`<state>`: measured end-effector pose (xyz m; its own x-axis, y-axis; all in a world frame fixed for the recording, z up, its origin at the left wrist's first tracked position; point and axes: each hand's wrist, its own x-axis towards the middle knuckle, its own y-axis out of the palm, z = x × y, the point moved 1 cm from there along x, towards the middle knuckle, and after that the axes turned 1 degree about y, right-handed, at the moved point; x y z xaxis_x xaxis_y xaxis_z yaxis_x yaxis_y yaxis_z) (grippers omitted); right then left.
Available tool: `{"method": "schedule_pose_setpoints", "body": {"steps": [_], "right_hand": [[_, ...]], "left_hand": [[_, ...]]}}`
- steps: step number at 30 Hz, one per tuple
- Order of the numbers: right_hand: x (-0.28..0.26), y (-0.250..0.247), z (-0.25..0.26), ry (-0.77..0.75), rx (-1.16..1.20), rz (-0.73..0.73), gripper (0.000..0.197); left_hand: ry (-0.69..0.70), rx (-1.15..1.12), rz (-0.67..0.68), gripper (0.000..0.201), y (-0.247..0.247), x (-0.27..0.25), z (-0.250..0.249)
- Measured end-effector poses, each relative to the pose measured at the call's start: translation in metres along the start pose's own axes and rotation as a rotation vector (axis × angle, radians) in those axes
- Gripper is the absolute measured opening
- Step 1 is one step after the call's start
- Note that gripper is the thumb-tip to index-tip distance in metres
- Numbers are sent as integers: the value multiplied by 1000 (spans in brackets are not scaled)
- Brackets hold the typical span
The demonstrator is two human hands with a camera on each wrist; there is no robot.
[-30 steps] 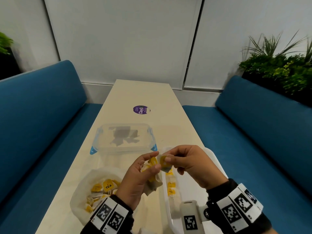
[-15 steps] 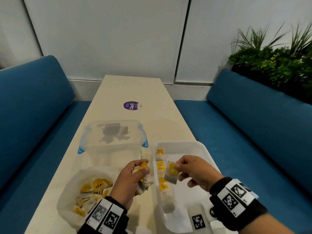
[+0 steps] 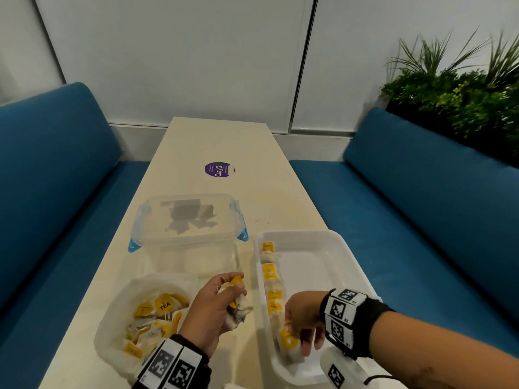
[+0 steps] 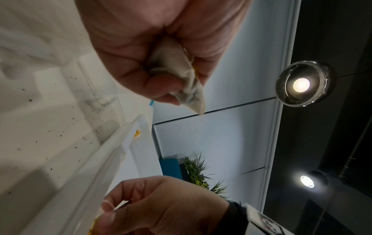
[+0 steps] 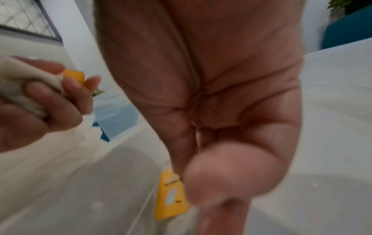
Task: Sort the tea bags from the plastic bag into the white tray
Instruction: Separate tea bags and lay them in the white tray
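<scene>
Right hand reaches down into the near end of the white tray, fingers curled and pinching a tea bag with a yellow paper tag, at the near end of a row of tea bags lying along the tray's left wall. Tray is smooth rigid plastic, rectangular with rounded corners. Left hand hovers just left of the tray, fist clamped on a bunch of tea bags, soft crumpled off-white pouches, yellow tags sticking out on top. Left of it, thin translucent plastic bag lies open on the pale table, more yellow-tagged bags heaped inside. Farther back a clear lidded box with blue clips, then a round purple sticker.
</scene>
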<state>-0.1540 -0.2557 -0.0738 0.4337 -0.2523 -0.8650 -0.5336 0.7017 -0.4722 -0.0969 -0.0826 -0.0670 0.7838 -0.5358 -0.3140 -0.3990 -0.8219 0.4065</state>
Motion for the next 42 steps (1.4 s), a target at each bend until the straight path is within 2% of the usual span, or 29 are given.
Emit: {"method": "schedule_pose_setpoints", "body": {"steps": [2,4,6,8,11,13,16,18,20,22,24,28,34,42], "right_hand": [[4,3,5,12,-41,1,20],[6,2,9,-27,-113,-66,11],[8,-1,12,-59,-149,-135,22],[11,-3,11,-83,-152,-152,24],[9,-2,7,-46,-50,-97,18],[0,-5,5,-61,42,-113,16],[-25,-22,8,-213,134,-264,15],[-48,-30,11,-369,297,-333,15],[-67,-29,12,-527,490,-303,20],[-77,-19,12,-612,592,-256,31],[-77,-6,11,-636,641,-265,34],[-71,6,7,-662,763,-382,10],[-72,-3,-5,-722,998,-489,7],[-70,-2,-3,-726,975,-536,7]], "left_hand": [[1,17,-7,16,-3,0,1],[2,22,-13,16,-6,-1,2],[-2,19,-12,16,-9,-1,4],[-13,9,-3,15,-8,-3,5],[-51,-50,13,14,-4,-6,5],[-76,-86,34,13,0,-7,3],[-87,-115,54,14,7,-9,0],[-63,-128,56,19,13,-9,-2],[-39,-95,62,27,18,-9,-2],[-34,-40,69,27,23,-9,-2],[-30,-15,73,28,27,-10,-2],[-22,-6,80,22,31,-10,-1],[-37,-62,7,11,26,-7,2],[38,3,31,18,21,-8,1]]}}
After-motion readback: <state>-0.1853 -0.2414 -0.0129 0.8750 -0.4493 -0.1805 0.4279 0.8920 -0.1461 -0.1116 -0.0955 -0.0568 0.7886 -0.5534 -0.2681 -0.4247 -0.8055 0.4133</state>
